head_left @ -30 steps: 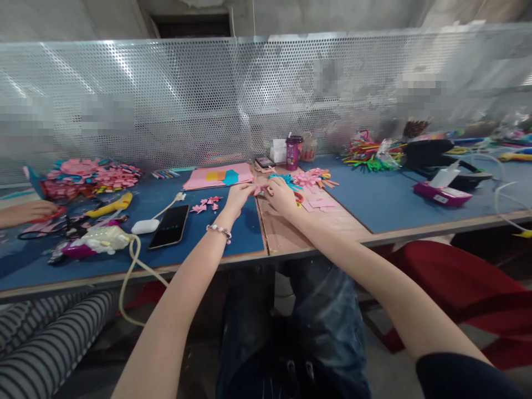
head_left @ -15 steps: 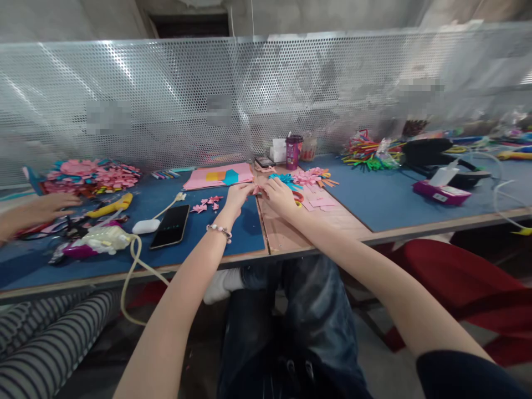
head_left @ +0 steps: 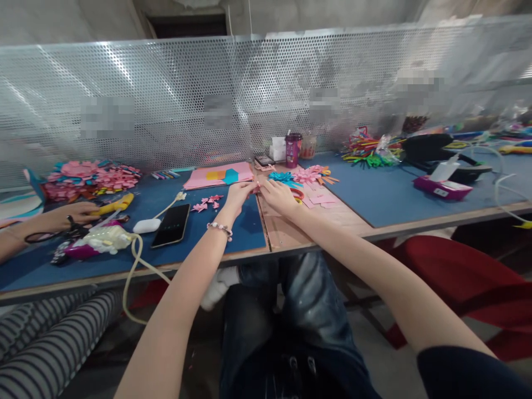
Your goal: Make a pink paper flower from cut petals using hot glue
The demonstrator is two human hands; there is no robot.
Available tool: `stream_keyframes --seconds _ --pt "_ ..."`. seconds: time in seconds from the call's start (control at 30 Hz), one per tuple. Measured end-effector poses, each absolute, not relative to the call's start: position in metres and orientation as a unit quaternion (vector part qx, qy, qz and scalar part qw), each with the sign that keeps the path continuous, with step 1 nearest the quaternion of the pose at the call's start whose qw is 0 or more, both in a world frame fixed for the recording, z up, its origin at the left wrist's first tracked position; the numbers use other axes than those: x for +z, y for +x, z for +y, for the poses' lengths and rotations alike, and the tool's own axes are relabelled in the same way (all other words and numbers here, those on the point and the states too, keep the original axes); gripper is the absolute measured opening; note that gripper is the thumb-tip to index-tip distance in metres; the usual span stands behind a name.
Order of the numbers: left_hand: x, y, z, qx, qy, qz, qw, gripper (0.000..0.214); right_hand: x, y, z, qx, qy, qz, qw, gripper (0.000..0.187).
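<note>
My left hand [head_left: 240, 195] and my right hand [head_left: 277, 196] meet over the seam between the blue mat and the bare wooden strip. Their fingertips pinch a small pink paper piece [head_left: 256, 185], mostly hidden by the fingers. Left of my left hand lie several folded pink pieces [head_left: 208, 204]. Behind it are pink sheets [head_left: 199, 178] with yellow and blue pieces on top. Just beyond my right hand are blue cut strips [head_left: 282, 178] and pink cut strips [head_left: 308, 175]. Scissors with red and yellow handles [head_left: 298, 195] are partly covered by that hand, near flat pink pieces [head_left: 323, 199].
Left are a phone [head_left: 171, 226], a white case-like object [head_left: 146, 226], a cable and a heap of pink and blue pieces [head_left: 89, 178]. A co-worker's hand [head_left: 72, 215] is at a yellow glue gun [head_left: 116, 205]. A purple cup [head_left: 293, 151] stands behind; a red chair [head_left: 457, 271] is right.
The co-worker's hand has moved right and down to the yellow glue gun. My hands stay together at the pink piece, with only slight finger movement.
</note>
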State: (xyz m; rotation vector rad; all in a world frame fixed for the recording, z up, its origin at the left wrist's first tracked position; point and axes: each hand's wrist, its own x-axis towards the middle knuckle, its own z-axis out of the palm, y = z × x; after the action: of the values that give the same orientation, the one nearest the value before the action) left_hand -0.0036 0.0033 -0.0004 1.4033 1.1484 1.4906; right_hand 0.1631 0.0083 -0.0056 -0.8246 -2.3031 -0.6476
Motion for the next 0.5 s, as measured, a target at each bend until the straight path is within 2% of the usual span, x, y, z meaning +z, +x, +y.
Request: stream_keyframes --seconds 0.2,0.4,0.5 --pt "0.003 -0.003 -0.002 0.585 0.573 0.442 0.366 0.017 -0.007 0.161 0.004 -0.166 -0.327 -0.867 0.338 0.025" --pt "0.006 -0.004 -0.007 0.588 0.581 0.440 0.351 0.017 -0.006 0.160 0.012 -0.031 -0.374 -0.807 0.456 0.031" --pt "0.006 -0.003 -0.008 0.585 0.579 0.446 0.351 0.017 -0.006 0.162 0.022 0.064 -0.381 -0.787 0.481 0.034"
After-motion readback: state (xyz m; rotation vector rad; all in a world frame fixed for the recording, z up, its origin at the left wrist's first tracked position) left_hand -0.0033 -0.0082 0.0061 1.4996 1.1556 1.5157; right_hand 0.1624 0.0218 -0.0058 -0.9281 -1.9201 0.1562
